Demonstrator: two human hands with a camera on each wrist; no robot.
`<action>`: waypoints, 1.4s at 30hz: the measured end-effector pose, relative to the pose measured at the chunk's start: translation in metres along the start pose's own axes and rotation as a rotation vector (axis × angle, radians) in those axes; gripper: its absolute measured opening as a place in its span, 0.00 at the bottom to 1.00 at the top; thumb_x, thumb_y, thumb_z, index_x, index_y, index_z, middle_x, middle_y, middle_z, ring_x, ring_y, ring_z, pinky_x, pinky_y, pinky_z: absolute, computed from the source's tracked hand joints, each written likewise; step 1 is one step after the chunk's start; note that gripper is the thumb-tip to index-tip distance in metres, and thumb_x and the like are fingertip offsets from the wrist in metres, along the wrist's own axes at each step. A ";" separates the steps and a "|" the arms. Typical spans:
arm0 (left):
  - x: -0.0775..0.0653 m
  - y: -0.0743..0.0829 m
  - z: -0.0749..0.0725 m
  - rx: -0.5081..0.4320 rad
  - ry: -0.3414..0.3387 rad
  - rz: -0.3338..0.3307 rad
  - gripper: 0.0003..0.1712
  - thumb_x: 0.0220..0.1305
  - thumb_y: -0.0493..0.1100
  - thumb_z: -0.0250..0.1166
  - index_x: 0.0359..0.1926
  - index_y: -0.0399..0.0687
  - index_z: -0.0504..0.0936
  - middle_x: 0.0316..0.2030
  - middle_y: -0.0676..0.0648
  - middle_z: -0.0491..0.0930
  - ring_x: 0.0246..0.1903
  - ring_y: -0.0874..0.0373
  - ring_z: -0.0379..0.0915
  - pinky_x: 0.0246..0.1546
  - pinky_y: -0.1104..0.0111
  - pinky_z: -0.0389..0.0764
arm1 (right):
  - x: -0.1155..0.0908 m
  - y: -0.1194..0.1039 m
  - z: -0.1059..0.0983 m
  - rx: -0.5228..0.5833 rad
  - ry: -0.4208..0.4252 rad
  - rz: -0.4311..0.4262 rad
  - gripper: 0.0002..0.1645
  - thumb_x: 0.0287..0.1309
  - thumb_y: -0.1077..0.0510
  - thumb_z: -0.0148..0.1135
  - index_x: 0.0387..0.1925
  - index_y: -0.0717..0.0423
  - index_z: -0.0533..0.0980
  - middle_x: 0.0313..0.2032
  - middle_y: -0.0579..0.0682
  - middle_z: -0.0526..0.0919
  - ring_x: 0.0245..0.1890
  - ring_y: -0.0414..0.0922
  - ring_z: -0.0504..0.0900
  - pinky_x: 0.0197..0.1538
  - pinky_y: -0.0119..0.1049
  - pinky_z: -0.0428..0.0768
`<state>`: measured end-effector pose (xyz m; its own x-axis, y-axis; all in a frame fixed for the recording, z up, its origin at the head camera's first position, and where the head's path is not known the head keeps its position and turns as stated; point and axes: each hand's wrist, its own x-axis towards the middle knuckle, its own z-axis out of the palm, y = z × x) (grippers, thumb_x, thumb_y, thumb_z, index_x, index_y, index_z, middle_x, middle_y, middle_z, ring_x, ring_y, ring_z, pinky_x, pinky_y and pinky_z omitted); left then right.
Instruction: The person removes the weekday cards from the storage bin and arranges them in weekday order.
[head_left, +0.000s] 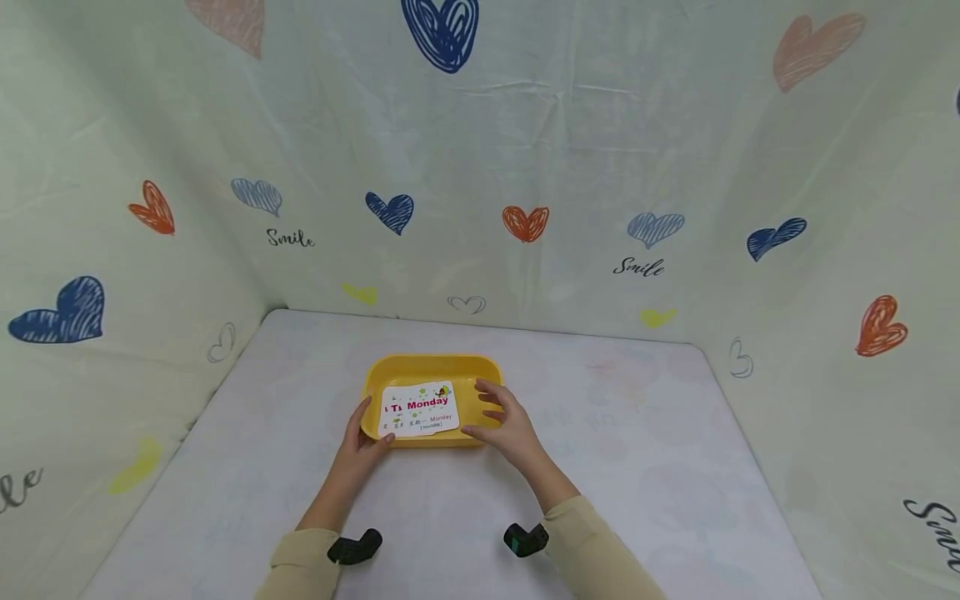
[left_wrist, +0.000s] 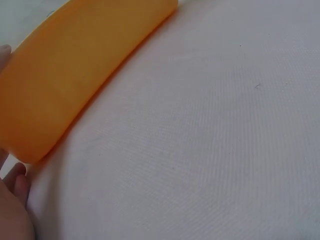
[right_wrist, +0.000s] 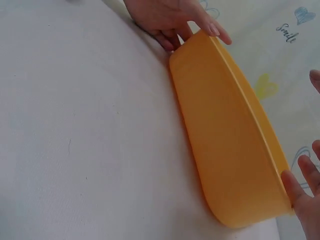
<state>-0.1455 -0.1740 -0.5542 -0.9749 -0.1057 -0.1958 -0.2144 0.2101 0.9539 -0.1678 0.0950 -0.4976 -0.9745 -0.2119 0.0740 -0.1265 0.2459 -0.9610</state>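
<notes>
A yellow plastic tray lies on the table, with a few overlapping white word cards inside; the top one reads "Monday". At the tray's left end, my left hand grips the front corner, its thumb over the rim and its fingers along the outer side. My right hand is at the right end with spread fingers over the tray and the thumb by the front rim. In the right wrist view, the fingers of the right hand stand apart at the tray's rim. The cards are hidden in both wrist views.
The white table extends on all sides of the tray. Behind it and at both sides hangs a pale curtain printed with hearts and "Smile". Black wrist devices sit by the sleeve cuffs.
</notes>
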 end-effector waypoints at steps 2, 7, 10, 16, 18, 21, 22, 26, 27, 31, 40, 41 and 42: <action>0.001 -0.001 0.000 -0.029 0.007 -0.014 0.50 0.64 0.45 0.67 0.77 0.63 0.46 0.76 0.42 0.45 0.72 0.43 0.45 0.70 0.51 0.49 | 0.003 0.000 0.003 -0.003 0.001 0.010 0.44 0.48 0.62 0.76 0.67 0.52 0.67 0.63 0.50 0.71 0.61 0.51 0.70 0.62 0.48 0.71; 0.001 0.002 -0.001 -0.133 -0.007 -0.013 0.48 0.67 0.40 0.63 0.77 0.61 0.44 0.76 0.46 0.45 0.72 0.48 0.46 0.70 0.56 0.50 | 0.015 0.001 0.008 -0.041 -0.026 0.043 0.45 0.48 0.64 0.75 0.68 0.55 0.66 0.62 0.52 0.71 0.61 0.53 0.71 0.61 0.49 0.72; 0.000 0.004 -0.002 -0.154 -0.016 -0.026 0.48 0.67 0.39 0.62 0.77 0.60 0.44 0.76 0.46 0.45 0.72 0.48 0.46 0.70 0.57 0.50 | 0.027 0.000 0.012 -0.078 -0.069 0.101 0.45 0.48 0.65 0.75 0.68 0.53 0.66 0.62 0.54 0.71 0.61 0.54 0.71 0.60 0.48 0.73; -0.001 0.003 -0.002 -0.142 -0.004 -0.055 0.47 0.67 0.40 0.63 0.77 0.61 0.45 0.76 0.47 0.45 0.72 0.49 0.46 0.70 0.56 0.50 | 0.050 0.002 0.020 -0.179 -0.156 0.203 0.42 0.48 0.64 0.75 0.65 0.48 0.69 0.62 0.54 0.71 0.61 0.54 0.71 0.58 0.46 0.75; 0.000 0.003 -0.002 -0.136 -0.002 -0.066 0.47 0.67 0.41 0.63 0.77 0.61 0.45 0.76 0.47 0.45 0.72 0.49 0.46 0.70 0.56 0.50 | 0.056 0.002 0.021 -0.184 -0.174 0.227 0.41 0.48 0.65 0.75 0.65 0.48 0.69 0.62 0.54 0.71 0.61 0.54 0.72 0.58 0.46 0.75; 0.001 0.002 -0.002 -0.136 -0.001 -0.074 0.47 0.66 0.42 0.64 0.77 0.62 0.45 0.76 0.48 0.45 0.72 0.49 0.46 0.70 0.55 0.50 | 0.061 0.003 0.023 -0.169 -0.185 0.268 0.40 0.50 0.65 0.74 0.64 0.47 0.70 0.62 0.55 0.70 0.61 0.55 0.71 0.59 0.47 0.74; 0.001 0.002 -0.002 -0.140 -0.002 -0.075 0.47 0.66 0.42 0.64 0.77 0.63 0.45 0.76 0.48 0.45 0.72 0.49 0.46 0.70 0.55 0.50 | 0.063 0.003 0.023 -0.163 -0.186 0.277 0.39 0.50 0.65 0.74 0.64 0.47 0.70 0.62 0.55 0.70 0.61 0.55 0.71 0.59 0.47 0.74; 0.001 0.002 -0.002 -0.147 -0.009 -0.065 0.47 0.66 0.42 0.64 0.77 0.61 0.45 0.76 0.47 0.45 0.72 0.48 0.46 0.70 0.55 0.49 | 0.068 0.005 0.025 -0.141 -0.185 0.311 0.38 0.50 0.65 0.74 0.63 0.48 0.71 0.62 0.55 0.70 0.61 0.56 0.71 0.59 0.48 0.74; 0.001 0.002 -0.002 -0.147 -0.012 -0.064 0.48 0.66 0.42 0.64 0.77 0.61 0.45 0.76 0.47 0.45 0.72 0.48 0.46 0.70 0.55 0.49 | 0.069 0.006 0.025 -0.145 -0.186 0.317 0.38 0.49 0.65 0.74 0.63 0.48 0.71 0.63 0.56 0.70 0.61 0.56 0.71 0.59 0.48 0.74; 0.000 0.003 -0.002 -0.149 -0.022 -0.049 0.47 0.66 0.41 0.64 0.77 0.60 0.45 0.76 0.45 0.45 0.72 0.48 0.46 0.70 0.55 0.48 | 0.073 0.009 0.027 -0.172 -0.191 0.340 0.39 0.48 0.63 0.76 0.62 0.48 0.71 0.61 0.55 0.72 0.60 0.55 0.71 0.60 0.48 0.73; 0.002 0.005 -0.003 -0.192 -0.048 -0.032 0.48 0.67 0.38 0.63 0.77 0.57 0.43 0.75 0.41 0.46 0.71 0.47 0.47 0.70 0.55 0.47 | 0.078 0.016 0.031 -0.230 -0.278 0.368 0.41 0.43 0.64 0.78 0.60 0.45 0.72 0.54 0.49 0.70 0.52 0.49 0.70 0.63 0.45 0.68; 0.002 0.005 -0.004 -0.191 -0.049 -0.036 0.48 0.67 0.38 0.63 0.77 0.57 0.42 0.75 0.40 0.46 0.71 0.47 0.47 0.70 0.55 0.47 | 0.078 0.017 0.031 -0.240 -0.285 0.375 0.42 0.42 0.64 0.78 0.60 0.44 0.72 0.54 0.49 0.69 0.52 0.49 0.70 0.64 0.45 0.68; 0.003 0.004 -0.004 -0.190 -0.050 -0.042 0.48 0.67 0.38 0.62 0.77 0.57 0.42 0.75 0.40 0.46 0.71 0.47 0.47 0.70 0.55 0.47 | 0.078 0.016 0.031 -0.249 -0.291 0.381 0.42 0.42 0.64 0.78 0.60 0.43 0.72 0.54 0.48 0.69 0.52 0.49 0.69 0.64 0.45 0.68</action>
<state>-0.1487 -0.1769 -0.5498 -0.9682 -0.0609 -0.2425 -0.2440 0.0190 0.9696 -0.2404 0.0533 -0.5158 -0.8730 -0.3084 -0.3778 0.1509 0.5658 -0.8106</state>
